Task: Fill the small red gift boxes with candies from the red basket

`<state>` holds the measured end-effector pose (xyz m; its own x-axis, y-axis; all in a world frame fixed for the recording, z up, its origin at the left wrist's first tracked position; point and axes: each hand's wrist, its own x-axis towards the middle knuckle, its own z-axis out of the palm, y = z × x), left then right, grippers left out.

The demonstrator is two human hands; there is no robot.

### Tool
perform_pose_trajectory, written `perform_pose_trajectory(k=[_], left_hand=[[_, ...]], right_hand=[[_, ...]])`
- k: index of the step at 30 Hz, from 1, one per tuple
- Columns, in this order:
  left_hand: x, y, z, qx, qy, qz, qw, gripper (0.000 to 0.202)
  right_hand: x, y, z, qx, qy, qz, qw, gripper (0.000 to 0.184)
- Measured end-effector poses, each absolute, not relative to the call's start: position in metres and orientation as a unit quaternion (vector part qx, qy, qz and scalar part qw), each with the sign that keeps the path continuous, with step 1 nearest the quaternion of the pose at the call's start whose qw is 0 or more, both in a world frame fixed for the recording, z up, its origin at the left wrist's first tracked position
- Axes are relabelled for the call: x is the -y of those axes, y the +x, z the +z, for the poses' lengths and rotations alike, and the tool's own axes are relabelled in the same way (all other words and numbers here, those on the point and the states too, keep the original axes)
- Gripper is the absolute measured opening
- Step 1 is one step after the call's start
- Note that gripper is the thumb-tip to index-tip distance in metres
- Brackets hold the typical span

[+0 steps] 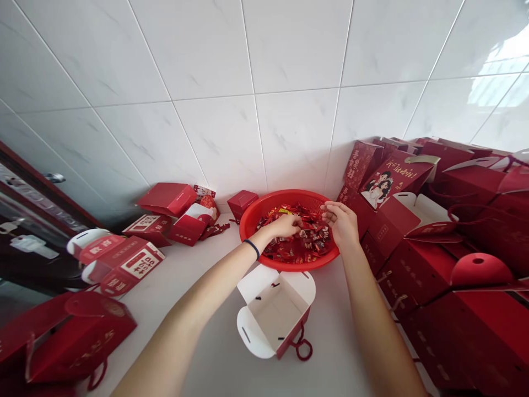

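A red plastic basket [248, 234] full of small wrapped candies [316, 237] stands against the wall. My left hand [287, 226], with a dark band at the wrist, reaches in over the candies. Its fingers are curled down among them, and what they pinch is hidden. Over the basket's right rim is my right hand [343, 220], its fingers loosely bent and apart, with nothing visible in them. Just in front of the basket sits an open gift box [276, 309], white inside with nothing lying in it, flaps spread and a dark red cord handle [303, 348] at its side.
Many red gift boxes [430, 270] are piled along the right. More boxes lie at the left, some closed [167, 198], some with raised flaps [124, 264]. A small red box [243, 204] touches the basket's left side. White tiled wall [297, 132] rises behind.
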<state>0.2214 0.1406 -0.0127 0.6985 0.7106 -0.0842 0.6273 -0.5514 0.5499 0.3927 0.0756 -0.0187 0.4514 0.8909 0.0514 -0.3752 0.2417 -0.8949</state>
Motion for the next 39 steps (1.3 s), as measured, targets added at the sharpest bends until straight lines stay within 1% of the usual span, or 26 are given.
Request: perform_pose_trajectory(k=[4, 8, 10, 12, 15, 18, 20, 23, 25, 28, 32, 36, 39], left_hand=[[-0.144, 0.214, -0.006, -0.412, 0.843, 0.154, 0.309, 0.03], [-0.143, 0.213, -0.001, -0.418, 0.814, 0.221, 0.338, 0.03], [-0.141, 0.213, 0.001, -0.391, 0.796, 0.26, 0.381, 0.03], [-0.139, 0.213, 0.003, -0.355, 0.768, 0.293, 0.446, 0.032], [-0.137, 0.212, 0.004, -0.331, 0.733, 0.305, 0.51, 0.034], [-0.138, 0.212, 0.003, -0.341, 0.721, 0.298, 0.525, 0.03], [-0.142, 0.213, 0.002, -0.371, 0.738, 0.291, 0.482, 0.031], [-0.151, 0.212, 0.001, -0.431, 0.781, 0.27, 0.362, 0.028], [-0.157, 0.209, 0.002, -0.451, 0.796, 0.253, 0.314, 0.028], [-0.166, 0.201, 0.001, -0.464, 0.812, 0.22, 0.277, 0.033], [-0.175, 0.187, -0.005, -0.504, 0.812, 0.172, 0.237, 0.044], [-0.179, 0.182, -0.011, -0.529, 0.809, 0.143, 0.212, 0.057], [-0.178, 0.185, -0.013, -0.523, 0.821, 0.115, 0.198, 0.062]], right_hand=[[-0.077, 0.391, -0.019, 0.307, -0.455, 0.427, 0.719, 0.024], [-0.076, 0.388, -0.018, 0.333, -0.483, 0.429, 0.687, 0.029], [-0.075, 0.384, -0.018, 0.352, -0.496, 0.435, 0.663, 0.034], [-0.073, 0.381, -0.018, 0.375, -0.503, 0.448, 0.637, 0.038], [-0.071, 0.379, -0.018, 0.413, -0.501, 0.457, 0.608, 0.037], [-0.07, 0.38, -0.017, 0.396, -0.486, 0.445, 0.639, 0.032], [-0.07, 0.382, -0.015, 0.368, -0.476, 0.439, 0.667, 0.03], [-0.07, 0.384, -0.012, 0.336, -0.46, 0.446, 0.691, 0.029], [-0.07, 0.384, -0.01, 0.314, -0.45, 0.455, 0.702, 0.027], [-0.071, 0.384, -0.009, 0.297, -0.446, 0.459, 0.709, 0.024], [-0.071, 0.386, -0.009, 0.282, -0.438, 0.46, 0.72, 0.022], [-0.071, 0.386, -0.008, 0.278, -0.434, 0.47, 0.717, 0.021], [-0.071, 0.385, -0.007, 0.271, -0.434, 0.472, 0.718, 0.022]])
